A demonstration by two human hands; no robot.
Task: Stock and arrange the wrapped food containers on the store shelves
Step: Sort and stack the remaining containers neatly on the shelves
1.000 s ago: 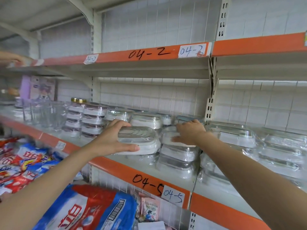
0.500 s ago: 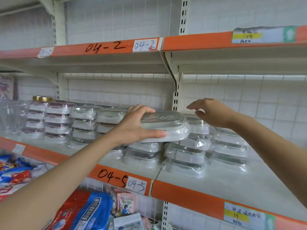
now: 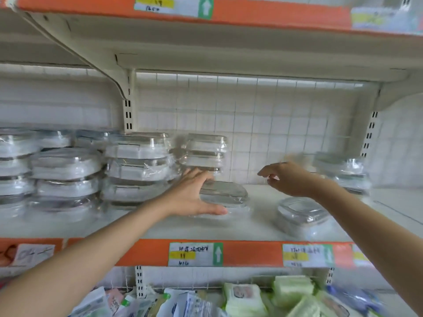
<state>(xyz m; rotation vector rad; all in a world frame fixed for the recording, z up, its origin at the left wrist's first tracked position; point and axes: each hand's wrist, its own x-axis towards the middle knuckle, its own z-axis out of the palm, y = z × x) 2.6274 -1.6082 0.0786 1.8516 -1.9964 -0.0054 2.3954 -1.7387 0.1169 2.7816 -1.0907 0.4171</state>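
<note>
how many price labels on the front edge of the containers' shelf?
3: one price label below the left hand, one right of it, one blurred far right. More may be out of frame.

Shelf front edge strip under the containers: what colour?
Orange, on the shelf edge strip, with white, yellow and green price labels stuck on it. Head view, the only one.

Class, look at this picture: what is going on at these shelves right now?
A person is stocking a store shelf with plastic-wrapped food containers. Their left hand grips a wrapped oval container that sits on the shelf just right of the stacked containers. The right hand hovers over the shelf, fingers loosely curled, holding nothing. A single wrapped container sits alone near the front edge, below that arm.
</note>
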